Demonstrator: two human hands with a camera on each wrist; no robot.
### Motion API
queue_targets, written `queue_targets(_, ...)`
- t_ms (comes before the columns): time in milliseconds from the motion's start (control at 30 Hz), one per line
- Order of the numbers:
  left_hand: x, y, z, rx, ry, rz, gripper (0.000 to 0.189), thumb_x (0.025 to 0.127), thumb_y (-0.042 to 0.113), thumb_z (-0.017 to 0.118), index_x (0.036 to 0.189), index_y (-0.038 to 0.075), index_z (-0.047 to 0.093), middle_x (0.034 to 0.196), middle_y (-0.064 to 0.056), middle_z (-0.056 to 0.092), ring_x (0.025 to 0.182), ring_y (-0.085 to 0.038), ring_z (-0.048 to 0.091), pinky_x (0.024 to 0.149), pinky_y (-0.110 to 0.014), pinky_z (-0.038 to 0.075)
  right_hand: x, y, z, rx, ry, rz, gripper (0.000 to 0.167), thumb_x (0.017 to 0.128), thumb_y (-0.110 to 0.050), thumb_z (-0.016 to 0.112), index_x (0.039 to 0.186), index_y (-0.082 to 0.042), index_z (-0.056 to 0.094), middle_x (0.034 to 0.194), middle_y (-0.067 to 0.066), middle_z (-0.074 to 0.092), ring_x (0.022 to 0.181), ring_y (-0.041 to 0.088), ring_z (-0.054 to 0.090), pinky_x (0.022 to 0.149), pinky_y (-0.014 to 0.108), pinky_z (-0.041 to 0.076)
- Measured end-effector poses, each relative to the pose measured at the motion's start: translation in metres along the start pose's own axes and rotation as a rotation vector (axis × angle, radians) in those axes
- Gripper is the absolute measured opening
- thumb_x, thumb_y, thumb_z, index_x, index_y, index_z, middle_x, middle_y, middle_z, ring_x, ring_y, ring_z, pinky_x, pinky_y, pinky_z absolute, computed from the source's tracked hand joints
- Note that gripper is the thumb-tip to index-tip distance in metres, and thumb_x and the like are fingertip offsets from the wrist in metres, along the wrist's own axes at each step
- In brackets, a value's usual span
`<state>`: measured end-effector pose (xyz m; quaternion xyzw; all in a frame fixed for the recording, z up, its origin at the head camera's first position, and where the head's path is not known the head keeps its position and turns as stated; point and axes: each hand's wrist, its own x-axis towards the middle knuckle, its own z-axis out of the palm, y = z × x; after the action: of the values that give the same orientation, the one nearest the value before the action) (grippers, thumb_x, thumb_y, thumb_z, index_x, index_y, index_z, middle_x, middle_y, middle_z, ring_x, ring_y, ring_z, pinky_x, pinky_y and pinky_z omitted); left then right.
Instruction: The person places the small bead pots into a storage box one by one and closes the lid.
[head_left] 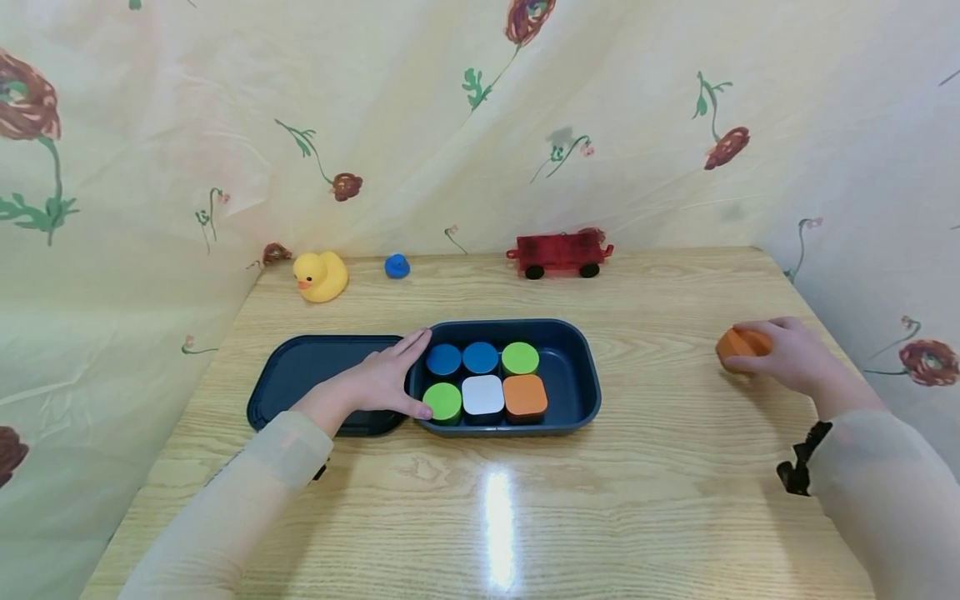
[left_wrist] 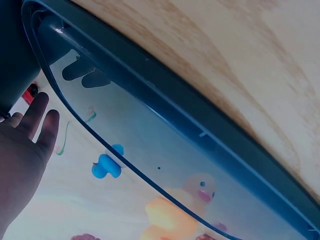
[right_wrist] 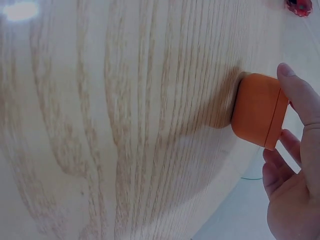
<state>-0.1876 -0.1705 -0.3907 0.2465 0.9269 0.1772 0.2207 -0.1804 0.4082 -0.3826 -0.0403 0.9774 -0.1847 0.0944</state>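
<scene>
My right hand [head_left: 786, 354] pinches an orange rounded-square block [right_wrist: 257, 110] between thumb and fingers, at the right side of the table. In the right wrist view the block is tilted, close to the wood; whether it touches is hard to tell. My left hand [head_left: 382, 382] lies with spread fingers along the left end of a dark blue box [head_left: 581, 367]. Inside the box sit two blue round blocks [head_left: 480, 358], a green round block [head_left: 520, 359] behind and another green round block [head_left: 442, 402] in front, a white square block [head_left: 482, 395] and an orange square block [head_left: 524, 396].
A dark lid or tray [head_left: 303, 379] lies left of the box, partly under my left forearm and hand. Along the back stand a yellow duck [head_left: 321, 277], a small blue duck [head_left: 397, 266] and a red toy wagon [head_left: 562, 252]. A flowered cloth hangs behind the table.
</scene>
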Motion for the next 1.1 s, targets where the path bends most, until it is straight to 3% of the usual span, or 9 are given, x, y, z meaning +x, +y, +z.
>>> queue_targets(233, 0.0, 0.001, 0.0, -0.003, -0.004, 0.0, 0.12, 0.069, 0.065, 0.07, 0.152, 0.021, -0.004, 0.157, 0.0, -0.006, 0.139, -0.036, 0.016, 0.106, -0.061, 0.013, 0.002, -0.001, 0.002, 0.003, -0.011, -0.026, 0.077, 0.085, -0.046, 0.065, 0.134, 0.006, 0.039, 0.128, 0.044, 0.024, 0.107, 0.056, 0.033, 0.083, 0.066, 0.032)
queue_targets(500, -0.001, 0.002, 0.0, 0.001, 0.001, 0.001, 0.12, 0.069, 0.064, 0.07, 0.152, 0.021, -0.004, 0.157, 0.001, -0.006, 0.139, -0.035, 0.016, 0.106, -0.061, 0.013, 0.008, -0.021, 0.004, 0.032, -0.032, -0.062, 0.078, 0.083, -0.048, 0.066, 0.135, 0.004, 0.04, 0.129, 0.042, 0.023, 0.108, 0.055, 0.034, 0.084, 0.066, 0.031)
queue_targets(1100, 0.0, 0.002, -0.001, 0.005, -0.008, -0.013, 0.118, 0.07, 0.062, 0.071, 0.152, 0.022, -0.005, 0.157, 0.0, -0.006, 0.139, -0.037, 0.016, 0.106, -0.061, 0.013, 0.03, -0.106, 0.006, 0.019, -0.035, -0.208, 0.071, 0.079, -0.05, 0.07, 0.131, -0.006, 0.051, 0.127, 0.028, 0.036, 0.102, 0.041, 0.044, 0.084, 0.057, 0.039)
